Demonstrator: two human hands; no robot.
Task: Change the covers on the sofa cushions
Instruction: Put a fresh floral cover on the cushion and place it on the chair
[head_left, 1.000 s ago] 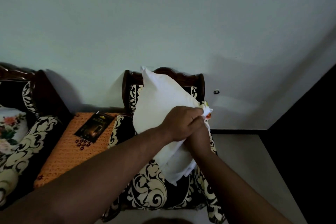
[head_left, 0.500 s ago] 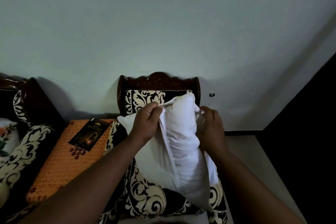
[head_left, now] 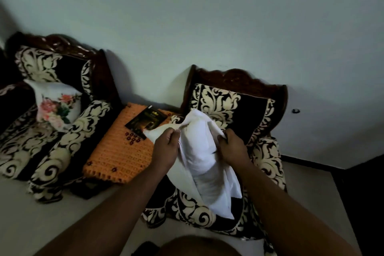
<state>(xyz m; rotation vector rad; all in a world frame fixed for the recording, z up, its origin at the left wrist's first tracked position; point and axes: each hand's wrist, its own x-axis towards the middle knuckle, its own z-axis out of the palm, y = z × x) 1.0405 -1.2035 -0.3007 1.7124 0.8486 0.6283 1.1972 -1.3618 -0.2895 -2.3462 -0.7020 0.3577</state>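
Head view, left hand (head_left: pixel 166 147) and right hand (head_left: pixel 232 147) each pinching the white cushion (head_left: pixel 199 151), cushion resting over the armchair (head_left: pixel 239 110) seat.

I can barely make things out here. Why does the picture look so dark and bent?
Head view: dim room light, so forearms and both hands read dark; the white cushion stays brightest. The wide-angle lens curves the wall and the armchair; soft shadows fall behind the chair backs.

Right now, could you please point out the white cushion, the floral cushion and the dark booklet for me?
white cushion (head_left: pixel 204 151), head view, bulging middle between the hands.
floral cushion (head_left: pixel 57 106), head view, flower print.
dark booklet (head_left: pixel 146 123), head view, cover centre.
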